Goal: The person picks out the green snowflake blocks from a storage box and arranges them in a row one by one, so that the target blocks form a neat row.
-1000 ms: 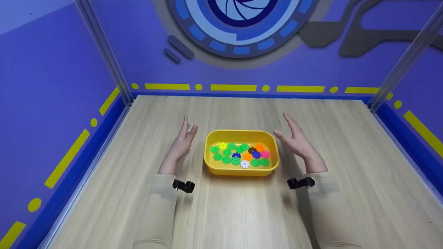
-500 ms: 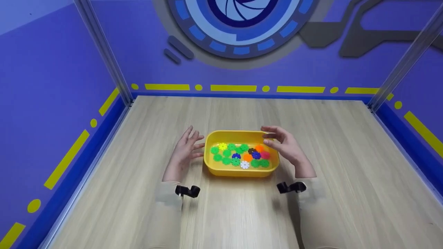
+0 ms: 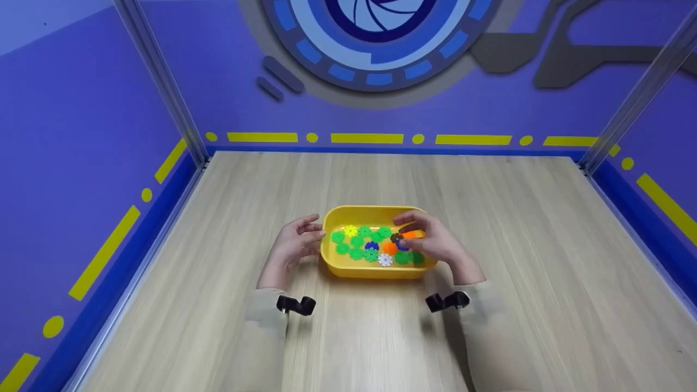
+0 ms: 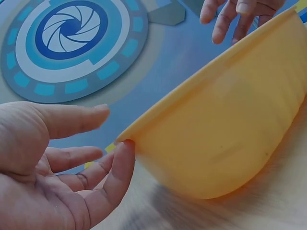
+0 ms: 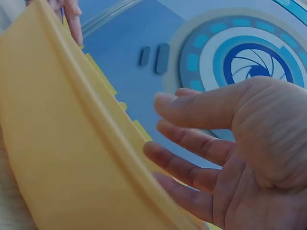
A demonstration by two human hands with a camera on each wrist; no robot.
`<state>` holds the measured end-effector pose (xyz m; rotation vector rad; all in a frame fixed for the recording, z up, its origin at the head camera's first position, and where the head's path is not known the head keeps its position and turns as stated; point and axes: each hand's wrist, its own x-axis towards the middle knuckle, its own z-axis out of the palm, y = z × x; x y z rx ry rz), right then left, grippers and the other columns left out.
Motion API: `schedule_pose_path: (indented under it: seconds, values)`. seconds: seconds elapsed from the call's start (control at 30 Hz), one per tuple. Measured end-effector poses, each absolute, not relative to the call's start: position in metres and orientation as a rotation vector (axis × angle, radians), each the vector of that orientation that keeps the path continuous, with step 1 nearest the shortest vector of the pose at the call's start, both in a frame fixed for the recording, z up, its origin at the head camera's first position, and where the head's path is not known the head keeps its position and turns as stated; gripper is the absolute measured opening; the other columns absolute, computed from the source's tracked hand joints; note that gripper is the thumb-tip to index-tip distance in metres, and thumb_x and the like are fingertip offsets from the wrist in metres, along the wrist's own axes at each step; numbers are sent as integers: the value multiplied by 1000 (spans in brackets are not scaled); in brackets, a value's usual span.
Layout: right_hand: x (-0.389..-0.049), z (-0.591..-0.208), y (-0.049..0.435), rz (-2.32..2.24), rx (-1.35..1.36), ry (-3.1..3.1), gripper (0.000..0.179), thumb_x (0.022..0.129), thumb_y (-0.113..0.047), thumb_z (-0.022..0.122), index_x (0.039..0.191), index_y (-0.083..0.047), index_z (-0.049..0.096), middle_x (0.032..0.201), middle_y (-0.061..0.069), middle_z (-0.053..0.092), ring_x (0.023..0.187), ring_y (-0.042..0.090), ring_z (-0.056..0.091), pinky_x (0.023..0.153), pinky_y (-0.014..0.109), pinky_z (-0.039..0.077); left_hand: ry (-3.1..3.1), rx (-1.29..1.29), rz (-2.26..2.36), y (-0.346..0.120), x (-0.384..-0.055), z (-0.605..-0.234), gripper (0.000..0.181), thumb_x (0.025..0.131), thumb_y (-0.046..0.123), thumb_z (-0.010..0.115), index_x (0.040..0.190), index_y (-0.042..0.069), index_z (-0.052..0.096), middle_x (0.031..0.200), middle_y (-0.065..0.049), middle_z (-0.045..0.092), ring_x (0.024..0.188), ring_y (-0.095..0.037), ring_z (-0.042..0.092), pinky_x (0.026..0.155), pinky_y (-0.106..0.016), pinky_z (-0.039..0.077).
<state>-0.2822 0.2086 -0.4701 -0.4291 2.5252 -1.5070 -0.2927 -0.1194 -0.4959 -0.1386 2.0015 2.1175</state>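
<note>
A yellow plastic bin (image 3: 375, 272) sits on the table and holds several notched plastic discs, mostly green, including a yellow disc (image 3: 350, 231) and a white disc (image 3: 385, 259). At the bin's left end is my left hand (image 3: 294, 240), fingers loosely bent. In the left wrist view one fingertip (image 4: 125, 143) meets or nearly meets the bin's rim; nothing is held. Over the right end of the bin hovers my right hand (image 3: 434, 239), fingers loosely bent above the discs. The right wrist view shows no disc between its thumb and fingers. That hand hides some discs and part of the rim.
The wooden table (image 3: 261, 185) extends around the bin on all sides. Blue panels with yellow markings (image 3: 365, 138) enclose it at the back, left and right. Metal posts (image 3: 163, 81) stand at the back corners.
Both hands have come inward and down from either side of the bin. The right hand now reaches over its right end, and the left is at its left rim. The bin has stayed put.
</note>
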Motion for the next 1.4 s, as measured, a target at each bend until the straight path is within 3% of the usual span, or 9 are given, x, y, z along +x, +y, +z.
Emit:
schedule_pose_path:
  seconds: [0.17, 0.33, 0.67, 0.93, 1.4]
  values:
    - [-281, -475, 198, -1353, -485, 2593, 38, 90, 4, 73, 126, -2, 65, 126, 19, 67, 118, 38, 64, 104, 50, 56, 2001, -175, 2099, -117, -292, -497, 57, 93, -3, 69, 147, -2, 51, 117, -15, 60, 83, -15, 64, 65, -24, 59]
    - [-280, -478, 190, -1174, -485, 2681, 34, 87, 8, 73, 119, 1, 66, 120, 18, 70, 111, 36, 66, 100, 50, 57, 1986, -183, 2090, -116, -291, -497, 55, 90, -7, 68, 143, -3, 56, 110, -10, 60, 81, -14, 62, 63, -23, 58]
    - [-277, -482, 180, -830, -396, 2840, 30, 82, 9, 74, 109, -3, 70, 102, 12, 70, 93, 27, 61, 94, 45, 57, 1987, -183, 2062, -116, -292, -500, 50, 91, -5, 67, 140, -1, 60, 112, -10, 61, 74, -13, 61, 66, -26, 58]
    - [-276, -483, 173, -708, -352, 2867, 34, 77, 10, 79, 107, -4, 71, 101, 10, 70, 92, 26, 60, 97, 44, 57, 1969, -176, 2087, -116, -290, -500, 50, 90, -6, 65, 139, -1, 60, 116, -14, 62, 69, -11, 60, 63, -26, 55]
    - [-277, -484, 171, -627, -315, 2859, 25, 85, 8, 69, 103, -8, 74, 100, 8, 69, 91, 26, 58, 96, 42, 56, 1971, -190, 2091, -116, -291, -500, 51, 88, -9, 66, 138, -3, 60, 108, -9, 61, 72, -12, 61, 61, -24, 56]
